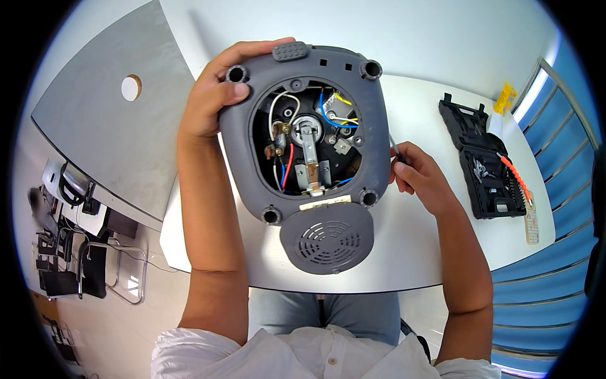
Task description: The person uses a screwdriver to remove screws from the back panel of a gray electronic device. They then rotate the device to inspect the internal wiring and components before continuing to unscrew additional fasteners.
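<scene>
A grey rice cooker [372, 151] is turned so its underside faces me, with a large round opening in its base. Inside the opening show white, red, blue and yellow wires, a metal bracket [308, 151] and a round centre piece. My left hand [211, 95] grips the cooker's upper left corner, thumb on the base and fingers behind. Below the opening is the round slotted bottom cover [328, 243], off the opening. Beside the cooker's right side, my right hand [416, 177] is closed around a screwdriver [400, 155]; its thin shaft points up and its tip is hidden.
On the white table [416, 265] to the right lies an open black tool case [486, 167] with bits and an orange flexible shaft [514, 172]. A pale remote control [531, 221] is beside it. A grey table [95, 107] stands left; a metal railing [543, 278] runs along the right.
</scene>
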A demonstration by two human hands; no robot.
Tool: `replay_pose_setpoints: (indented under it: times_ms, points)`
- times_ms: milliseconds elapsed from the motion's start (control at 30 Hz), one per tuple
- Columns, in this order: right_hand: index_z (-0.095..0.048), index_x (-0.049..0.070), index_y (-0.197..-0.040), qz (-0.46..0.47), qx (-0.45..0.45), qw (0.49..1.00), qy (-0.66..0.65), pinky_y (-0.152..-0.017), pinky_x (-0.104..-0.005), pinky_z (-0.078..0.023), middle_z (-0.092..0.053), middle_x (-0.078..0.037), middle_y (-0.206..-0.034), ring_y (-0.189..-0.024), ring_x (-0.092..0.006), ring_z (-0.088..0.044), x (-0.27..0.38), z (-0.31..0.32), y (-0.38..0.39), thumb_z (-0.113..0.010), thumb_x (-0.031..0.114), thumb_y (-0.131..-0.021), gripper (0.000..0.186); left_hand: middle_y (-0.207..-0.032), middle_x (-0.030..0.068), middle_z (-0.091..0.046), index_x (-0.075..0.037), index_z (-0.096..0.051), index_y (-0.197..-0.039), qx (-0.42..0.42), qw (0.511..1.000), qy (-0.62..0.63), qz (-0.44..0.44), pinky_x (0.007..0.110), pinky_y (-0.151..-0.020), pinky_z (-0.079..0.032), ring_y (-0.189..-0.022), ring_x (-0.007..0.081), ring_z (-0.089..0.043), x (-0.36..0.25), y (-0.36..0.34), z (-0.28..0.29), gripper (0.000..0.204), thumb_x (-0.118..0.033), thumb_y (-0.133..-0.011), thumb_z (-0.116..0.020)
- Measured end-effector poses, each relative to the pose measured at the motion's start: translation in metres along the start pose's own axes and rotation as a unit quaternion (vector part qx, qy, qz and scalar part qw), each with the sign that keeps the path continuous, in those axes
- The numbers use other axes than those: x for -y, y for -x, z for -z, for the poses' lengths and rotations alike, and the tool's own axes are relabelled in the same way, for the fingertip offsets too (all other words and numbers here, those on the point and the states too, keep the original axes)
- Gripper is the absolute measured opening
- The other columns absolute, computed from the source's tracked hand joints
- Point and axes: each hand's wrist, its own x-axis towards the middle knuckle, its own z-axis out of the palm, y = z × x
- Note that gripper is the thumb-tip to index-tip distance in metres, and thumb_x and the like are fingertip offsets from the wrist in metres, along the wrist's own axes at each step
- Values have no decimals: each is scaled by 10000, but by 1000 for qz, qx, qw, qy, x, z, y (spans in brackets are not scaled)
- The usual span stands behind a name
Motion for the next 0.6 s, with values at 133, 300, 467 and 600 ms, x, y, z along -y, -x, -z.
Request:
replay_pose_setpoints:
  times_ms: [133, 300, 467, 600]
  points:
    - [-539, 43, -1077, 6, -8, 999, -42, -576, -214, -365, -608, -44, -825, -638, -61, -451, -5, 2, -2, -456, 104, -908, 198, -1247, 182, -579, 46, -557, -1217, -14, 998, -52, 14, 342, -979, -442, -1116, 268, -587, 0, -1, 4, 628, -246, -664, -598]
    - [-546, 37, -1063, 11, -42, 998, -49, -592, -213, -382, -614, -55, -863, -671, -71, -467, -6, 1, -5, -444, 58, -897, 196, -1174, 139, -611, -11, -595, -1200, -25, 995, -92, 31, 320, -949, -440, -1057, 234, -585, 2, -1, 18, 585, -255, -668, -595]
    - [-562, 28, -1040, 24, -61, 997, -50, -623, -222, -401, -619, -52, -889, -706, -84, -485, -11, 5, -6, -462, 19, -859, 207, -1149, 130, -620, -17, -611, -1173, -39, 993, -110, 12, 334, -944, -442, -1064, 231, -576, 0, -2, 13, 555, -256, -673, -589]
    - [-573, 34, -1035, 29, -68, 997, -26, -643, -233, -413, -622, -43, -908, -740, -90, -504, -14, 6, -9, -475, 10, -842, 217, -1092, 129, -640, -25, -616, -1169, -40, 991, -127, 7, 340, -906, -467, -1005, 224, -599, 0, -2, 12, 536, -255, -686, -589]
